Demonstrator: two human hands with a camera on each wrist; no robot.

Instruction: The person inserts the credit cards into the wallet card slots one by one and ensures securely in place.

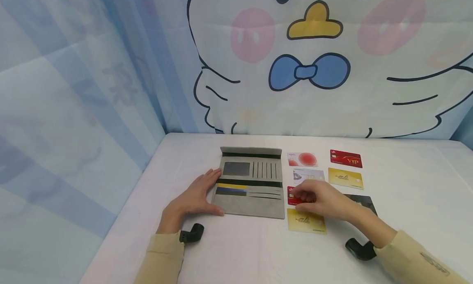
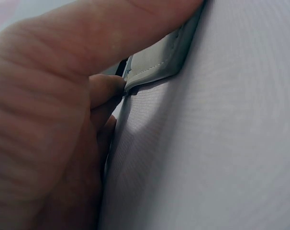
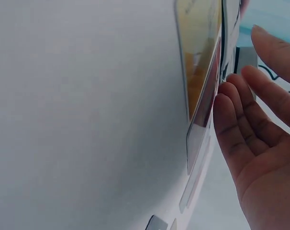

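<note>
An unfolded grey wallet [image 1: 255,209] lies on the white table, with a yellow, a blue and a dark card edge showing in its lower left slots. My left hand [image 1: 197,193] rests at the wallet's left side, fingers along the edge and thumb by the near corner. In the left wrist view, the stitched wallet corner [image 2: 154,67] shows under the thumb. My right hand [image 1: 323,198] is over a red card [image 1: 290,195], partly covering it. The right wrist view shows its fingers [image 3: 226,112] loosely bent, thumb apart, nothing between them. A gold card [image 1: 306,223] lies just nearer.
Farther back lie a silver card [image 1: 308,175] and a white card with a red circle [image 1: 302,159]. To their right are a red VIP card [image 1: 346,158], another gold card [image 1: 345,178] and a dark card [image 1: 363,201], partly behind the right hand. A patterned curtain [image 1: 318,107] hangs behind the table.
</note>
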